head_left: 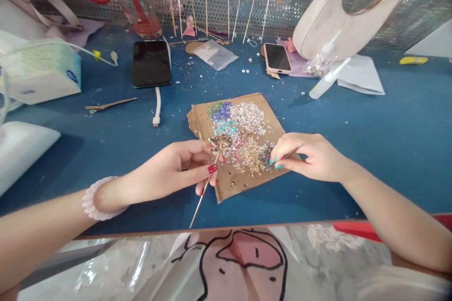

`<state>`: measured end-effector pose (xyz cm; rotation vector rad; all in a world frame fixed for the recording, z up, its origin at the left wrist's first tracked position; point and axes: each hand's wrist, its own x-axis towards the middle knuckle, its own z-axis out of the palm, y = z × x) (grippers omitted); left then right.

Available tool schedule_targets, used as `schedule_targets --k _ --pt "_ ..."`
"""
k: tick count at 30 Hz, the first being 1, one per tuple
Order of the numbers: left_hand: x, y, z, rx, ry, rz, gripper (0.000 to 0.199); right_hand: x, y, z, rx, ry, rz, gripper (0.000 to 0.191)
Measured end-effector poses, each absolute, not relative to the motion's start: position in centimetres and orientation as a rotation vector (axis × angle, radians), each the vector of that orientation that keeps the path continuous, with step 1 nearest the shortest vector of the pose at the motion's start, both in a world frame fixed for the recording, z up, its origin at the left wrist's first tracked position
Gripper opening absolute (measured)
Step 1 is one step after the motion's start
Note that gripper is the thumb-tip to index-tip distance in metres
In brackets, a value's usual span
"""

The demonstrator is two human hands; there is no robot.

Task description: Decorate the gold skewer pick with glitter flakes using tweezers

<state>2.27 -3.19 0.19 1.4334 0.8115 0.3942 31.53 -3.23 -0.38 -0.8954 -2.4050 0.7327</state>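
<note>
Left hand (180, 167) is pinching a thin gold stick (204, 193) between thumb and fingers, closed on it; the stick is slanting down toward the near edge of the blue surface (388, 127), and its ornate gold top (221, 142) is sitting over the left part of a brown cardboard sheet (208, 124). Right hand (310, 156) is curled tight around a slim pointed tool (291, 153), tip aiming left at the sequin heap (243, 138) on the cardboard. The heap is covering most of the sheet in patches: green, purple, teal, silver, pink. Both hands are hovering over the near half of the cardboard, which is lying near the middle of the surface. A white bracelet (92, 197) is sitting on the left wrist.

Toward the far edge: a black phone (151, 63) with a white cable (157, 106), a smaller phone in a pink case (277, 58), a clear plastic bag (215, 54), a row of decorated sticks (229, 4) leaning on the mesh wall. Far right, a white squeeze bottle (326, 80) is lying beside a pale handbag (335, 19). Left edge: a tissue pack (38, 73). Loose sequins are lying scattered around the cardboard.
</note>
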Motion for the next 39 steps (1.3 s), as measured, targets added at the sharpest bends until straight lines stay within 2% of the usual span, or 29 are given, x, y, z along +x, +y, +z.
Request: schedule_targets --k 12,22,39 --pt "2.3 -3.1 0.0 1.418 0.794 0.388 0.014 31.2 -3.1 -0.9 -0.834 -2.356 0.627 0.003" --pt "2.4 -3.2 0.1 1.415 0.783 0.392 0.006 30.9 -3.0 -1.2 -0.841 -2.363 0.583 0.004" --pt "2.1 -2.5 -1.0 1.475 0.685 0.397 0.011 31.0 -3.1 -1.2 -0.872 -2.336 0.520 0.004"
